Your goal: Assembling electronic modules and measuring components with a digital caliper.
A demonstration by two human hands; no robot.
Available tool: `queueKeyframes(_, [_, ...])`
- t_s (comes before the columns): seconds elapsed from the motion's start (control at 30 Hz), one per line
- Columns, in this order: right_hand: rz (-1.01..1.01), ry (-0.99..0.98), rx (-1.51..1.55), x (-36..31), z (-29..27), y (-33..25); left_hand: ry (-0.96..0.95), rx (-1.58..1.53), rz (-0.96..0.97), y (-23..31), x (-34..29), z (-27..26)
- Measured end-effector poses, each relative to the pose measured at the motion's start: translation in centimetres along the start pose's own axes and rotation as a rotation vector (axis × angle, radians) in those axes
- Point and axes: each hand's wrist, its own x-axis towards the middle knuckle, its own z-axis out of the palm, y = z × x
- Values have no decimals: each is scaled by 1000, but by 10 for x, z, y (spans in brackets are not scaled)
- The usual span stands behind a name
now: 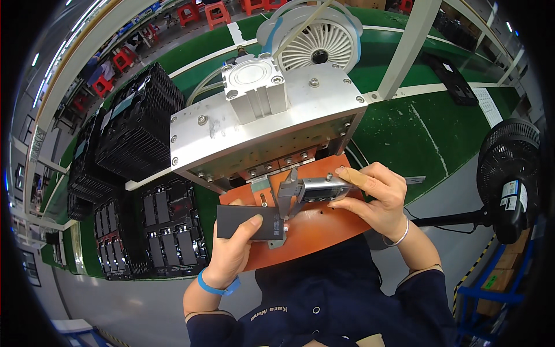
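Note:
My left hand (230, 254) grips a flat black rectangular battery pack (263, 222), thumb on top and the other fingers mostly hidden beneath. Small printing runs along the pack's right end. Closed around a metal digital caliper (325, 189) is my right hand (381, 199), with a tan cover on one finger. The caliper's jaws are at the pack's right end; whether they touch it I cannot tell. Both things are held above an orange-brown plate (329, 228) in front of a silver press fixture (214, 136).
Stacked black trays (139, 121) stand left of the fixture, and nearer trays (167, 231) hold several flat black pieces. A white fan (318, 55) sits behind, a black fan (509, 173) at right. A metal frame post (407, 52) rises from the green bench (399, 133).

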Motion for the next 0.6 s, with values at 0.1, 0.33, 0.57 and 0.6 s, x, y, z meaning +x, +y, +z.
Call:
queueKeyframes(0.1, [-20,10,-19,0,-2,-1,10,-4,8,-1,0,0])
queueKeyframes(0.33, [-19,10,43,-7,-1,-2,25,-14,5,-4,1,-3])
queueKeyframes(0.57, [-15,-1,46,-8,2,-1,33,-40,11,-4,1,-2])
queueKeyframes(0.6, [-14,1,49,-7,3,-1,41,-40,12,-5,1,-3])
